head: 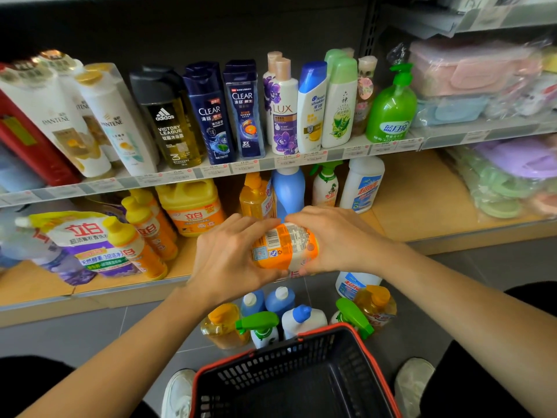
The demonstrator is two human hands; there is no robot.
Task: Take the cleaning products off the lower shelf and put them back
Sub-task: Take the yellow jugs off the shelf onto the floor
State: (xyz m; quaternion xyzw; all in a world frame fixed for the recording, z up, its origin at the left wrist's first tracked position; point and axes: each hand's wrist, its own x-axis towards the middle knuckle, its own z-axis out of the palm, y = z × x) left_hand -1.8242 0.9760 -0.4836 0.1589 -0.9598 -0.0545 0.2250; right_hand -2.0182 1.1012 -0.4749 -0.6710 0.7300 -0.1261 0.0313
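Basket (271,366) nearest; L hand (229,254) & R hand (337,239) both clasp orange bottle (283,248), best set upright on lower shelf (422,206), label fwd.

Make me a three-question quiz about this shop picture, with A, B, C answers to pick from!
1. Where is the basket?
A. on the top shelf
B. on the floor between the person's shoes
C. on the lower shelf

2. What colour is the pump bottle at the right end of the shampoo shelf?
A. red
B. black
C. green

3. What is happening to the orange bottle?
A. the left hand and right hand grip it
B. it stands alone on the floor
C. it lies in the basket

Answers: 1 B, the basket sits low between two white shoes. 2 C, its body and pump are both green. 3 A, fingers of both hands curl round it.
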